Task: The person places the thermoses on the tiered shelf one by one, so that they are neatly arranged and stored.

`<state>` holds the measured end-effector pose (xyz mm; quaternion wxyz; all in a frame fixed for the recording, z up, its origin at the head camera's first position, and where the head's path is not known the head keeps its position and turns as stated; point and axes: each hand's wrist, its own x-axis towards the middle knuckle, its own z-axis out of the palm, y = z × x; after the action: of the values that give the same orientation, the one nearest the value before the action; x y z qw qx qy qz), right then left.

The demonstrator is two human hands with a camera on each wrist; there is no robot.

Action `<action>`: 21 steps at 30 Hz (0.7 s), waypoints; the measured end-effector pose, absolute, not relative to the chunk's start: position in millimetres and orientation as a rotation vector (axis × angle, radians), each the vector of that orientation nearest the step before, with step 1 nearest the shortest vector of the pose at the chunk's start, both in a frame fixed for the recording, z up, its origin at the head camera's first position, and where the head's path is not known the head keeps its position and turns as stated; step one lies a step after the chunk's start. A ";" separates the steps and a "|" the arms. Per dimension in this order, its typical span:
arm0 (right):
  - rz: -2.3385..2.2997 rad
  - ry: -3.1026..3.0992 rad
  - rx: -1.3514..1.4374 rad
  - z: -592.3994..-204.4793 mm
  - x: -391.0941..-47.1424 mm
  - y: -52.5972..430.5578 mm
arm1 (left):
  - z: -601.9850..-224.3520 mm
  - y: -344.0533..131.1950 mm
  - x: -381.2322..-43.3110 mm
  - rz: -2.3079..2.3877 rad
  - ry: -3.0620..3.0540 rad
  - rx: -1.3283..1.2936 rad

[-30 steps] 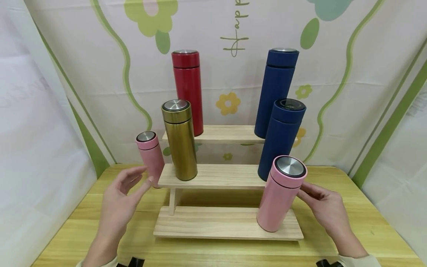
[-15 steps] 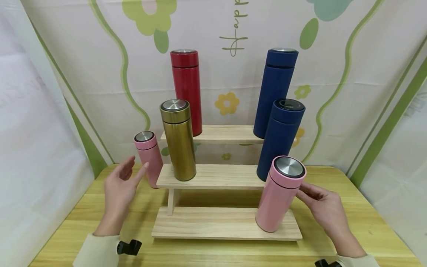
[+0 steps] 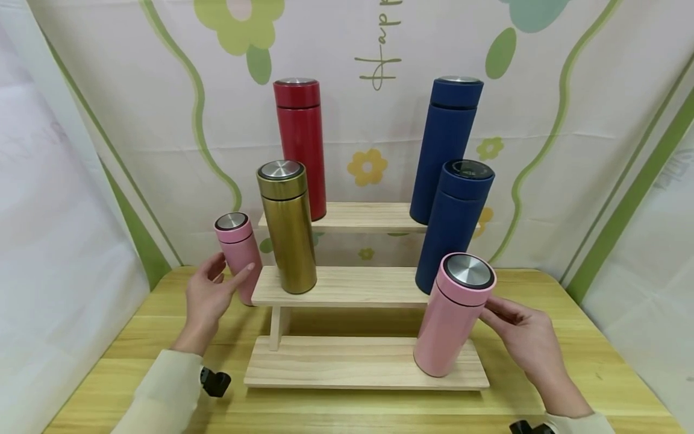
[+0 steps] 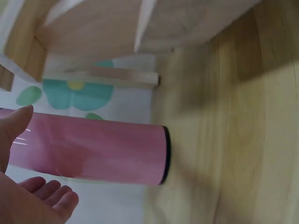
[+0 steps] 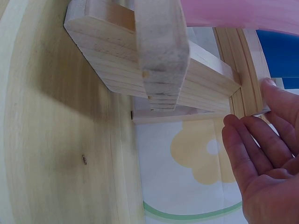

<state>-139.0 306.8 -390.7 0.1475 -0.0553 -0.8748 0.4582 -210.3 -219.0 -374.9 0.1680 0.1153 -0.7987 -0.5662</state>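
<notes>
My left hand (image 3: 208, 295) is at the small pink thermos flask (image 3: 244, 265), which stands upright on the table left of the stepped wooden rack (image 3: 368, 361). Its thumb passes in front of the flask; the other fingers (image 4: 56, 196) stay a little apart from the pink side (image 4: 103, 149). At the rack's right end, my right hand (image 3: 526, 337) pinches the end of the middle board (image 5: 247, 70) between thumb and fingers. Its fingertips are partly hidden in the head view by a larger pink thermos (image 3: 450, 325) on the lowest step.
A gold thermos (image 3: 287, 235) and a blue thermos (image 3: 455, 211) stand on the middle step. Behind them, the top step carries a red thermos (image 3: 300, 144) and another blue one (image 3: 444, 150). A printed curtain (image 3: 368, 120) closes off the back.
My left hand drew back slightly, then moved forward and right until its thumb and fingers came either side of the small pink flask. The right hand has kept its place at the rack.
</notes>
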 end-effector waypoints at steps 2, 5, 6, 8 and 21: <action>1.320 -2.518 -0.154 -390.6 -139.3 306.7 | -377.2 -220.0 -213.0 -1.612 -2.285 0.329; 1.329 -2.516 -0.147 -391.0 -139.8 306.6 | -380.6 -220.5 -216.7 -1.622 -2.303 0.330; 1.333 -2.515 -0.143 -391.0 -139.8 306.3 | -381.6 -220.2 -217.7 -1.624 -2.311 0.330; 1.339 -2.515 -0.138 -391.4 -140.1 305.9 | -383.9 -219.4 -220.1 -1.629 -2.323 0.331; 1.311 -2.526 -0.161 -391.0 -139.4 307.0 | -390.5 -214.2 -231.8 -1.603 -2.359 0.326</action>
<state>-139.4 307.0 -391.0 0.1448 -0.0560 -0.8768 0.4551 -231.8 -214.2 -390.5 0.1350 0.1126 -0.8142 -0.5533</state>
